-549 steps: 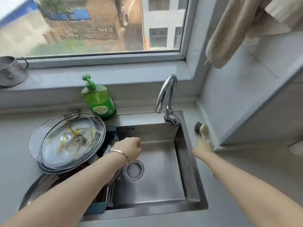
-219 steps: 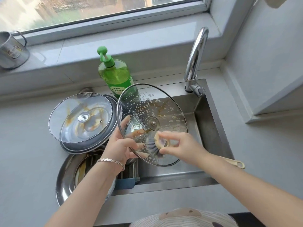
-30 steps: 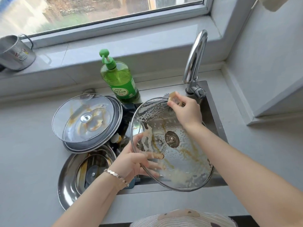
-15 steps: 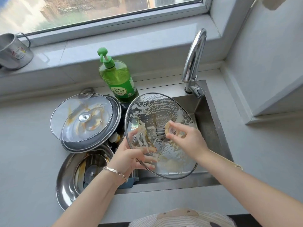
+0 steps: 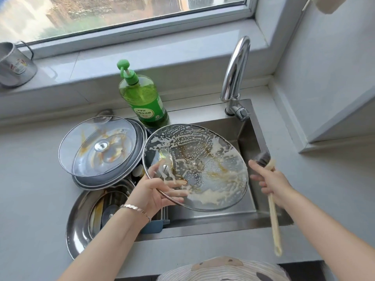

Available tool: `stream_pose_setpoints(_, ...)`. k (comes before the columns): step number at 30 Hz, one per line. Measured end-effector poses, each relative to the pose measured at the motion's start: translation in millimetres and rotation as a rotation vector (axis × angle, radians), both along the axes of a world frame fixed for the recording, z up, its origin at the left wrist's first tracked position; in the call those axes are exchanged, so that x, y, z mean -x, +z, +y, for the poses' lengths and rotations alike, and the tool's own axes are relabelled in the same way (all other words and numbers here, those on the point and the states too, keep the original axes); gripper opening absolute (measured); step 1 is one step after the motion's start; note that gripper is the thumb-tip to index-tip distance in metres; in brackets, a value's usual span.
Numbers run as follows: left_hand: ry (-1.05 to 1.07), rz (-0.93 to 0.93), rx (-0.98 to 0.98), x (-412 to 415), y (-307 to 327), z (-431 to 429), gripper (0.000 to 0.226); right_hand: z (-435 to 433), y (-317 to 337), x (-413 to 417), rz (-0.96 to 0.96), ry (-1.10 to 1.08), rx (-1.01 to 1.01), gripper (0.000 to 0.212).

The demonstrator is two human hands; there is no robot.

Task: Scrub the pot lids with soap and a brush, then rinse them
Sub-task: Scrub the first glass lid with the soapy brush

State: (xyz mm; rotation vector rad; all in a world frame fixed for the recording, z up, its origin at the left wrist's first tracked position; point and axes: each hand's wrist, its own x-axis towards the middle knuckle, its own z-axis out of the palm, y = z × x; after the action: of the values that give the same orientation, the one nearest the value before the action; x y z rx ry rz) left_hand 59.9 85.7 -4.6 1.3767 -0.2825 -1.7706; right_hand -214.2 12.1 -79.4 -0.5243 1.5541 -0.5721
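The soapy glass pot lid (image 5: 203,159) hangs tilted above the sink (image 5: 251,136), and my left grip (image 5: 154,191) holds it by its near-left rim. My right grip (image 5: 274,179) is wrapped round the cream handle of the dish brush (image 5: 273,211). Its bristles point away from me, just off the lid's right edge. Left of the sink a steel pan (image 5: 79,230) lies on the surface (image 5: 30,189). Behind the pan a stained glass lid (image 5: 97,147) tops a stack. Behind the sink stand the green soap bottle (image 5: 144,98) and the faucet (image 5: 235,69).
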Motion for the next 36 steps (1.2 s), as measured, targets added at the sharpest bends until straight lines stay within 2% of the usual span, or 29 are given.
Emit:
stream_pose_setpoints(3,0.005,0.064,-0.036,2.7,-3.4,-1.0,0.070,5.7,1.9,-9.2,-0.457,-0.170,-0.188,0.028)
stream_pose_setpoints(4,-0.001,0.077,-0.046,3.4,-4.7,-2.1,0.067,6.8,4.2,-11.6,-0.530,-0.171,-0.193,0.027)
stream_pose_setpoints(6,-0.027,0.095,-0.075,2.3,-8.7,-4.2,0.065,7.2,7.3,-14.9,-0.628,-0.166,-0.159,0.041)
stream_pose_setpoints(7,-0.050,0.098,-0.093,0.9,-11.7,-5.1,0.066,7.0,12.0,-16.3,-0.651,-0.178,-0.147,0.041)
stream_pose_setpoints(9,-0.079,0.072,-0.142,0.4,-20.0,-7.9,0.072,4.8,20.3,-17.2,-0.577,-0.236,-0.107,0.012)
stream_pose_setpoints(10,-0.064,0.027,-0.185,1.2,-25.7,-10.2,0.074,4.2,22.5,-16.5,-0.517,-0.254,-0.089,0.014)
stream_pose_setpoints(12,-0.037,-0.244,-0.254,3.2,-39.6,-12.4,0.075,5.0,28.1,-16.4,-0.401,-0.234,-0.024,0.030)
stream_pose_setpoints(13,-0.108,-0.524,-0.223,5.2,-46.0,-13.0,0.080,6.8,31.3,-17.5,-0.336,-0.212,0.020,0.031)
stream_pose_setpoints(14,-0.268,-0.791,-0.098,10.0,-48.9,-11.2,0.089,8.6,33.4,-18.7,-0.275,-0.205,0.054,0.029)
stream_pose_setpoints(15,-0.460,-0.966,0.095,17.9,-48.5,-7.2,0.097,10.2,36.2,-20.6,-0.212,-0.205,0.076,0.027)
stream_pose_setpoints(17,-0.858,-1.078,0.402,44.7,-40.5,-1.5,0.101,9.8,39.2,-24.0,-0.107,-0.239,0.097,0.023)
stream_pose_setpoints(19,-1.083,-1.190,0.560,71.7,-39.3,-1.7,0.099,8.0,44.4,-28.3,-0.038,-0.256,0.094,0.026)
stream_pose_setpoints(21,-1.028,-1.291,0.667,87.7,-47.8,-8.9,0.090,8.1,51.5,-32.7,-0.019,-0.247,0.078,0.028)
stream_pose_setpoints(24,-0.726,-1.392,0.940,94.9,-59.4,-19.3,0.063,11.5,65.0,-37.6,-0.056,-0.232,0.080,0.029)
stream_pose_setpoints(26,-0.609,-1.361,1.055,93.2,-63.9,-19.9,0.056,11.9,74.1,-38.6,-0.074,-0.197,0.121,0.025)
stream_pose_setpoints(28,-0.502,-1.278,0.993,90.3,-54.4,-18.7,0.057,10.9,85.3,-42.1,-0.068,-0.113,0.207,0.018)
stream_pose_setpoints(29,-0.444,-1.182,0.894,88.5,-44.5,-20.0,0.056,8.9,87.6,-44.4,-0.052,-0.065,0.269,0.020)
stream_pose_setpoints(32,-0.250,-0.728,0.503,79.7,-26.0,-33.1,0.035,3.2,89.5,-56.3,-0.019,0.090,0.420,0.031)
stream_pose_setpoints(34,-0.137,-0.522,0.286,69.5,-21.4,-39.2,0.036,2.1,84.2,-60.9,0.017,0.165,0.424,0.059)
stream_pose_setpoints(35,-0.099,-0.475,0.221,62.5,-20.7,-39.5,0.039,2.9,78.8,-60.4,0.081,0.229,0.415,0.078)
stream_pose_setpoints(36,-0.072,-0.444,0.181,56.1,-19.0,-38.5,0.042,4.6,72.9,-58.7,0.189,0.332,0.403,0.088)
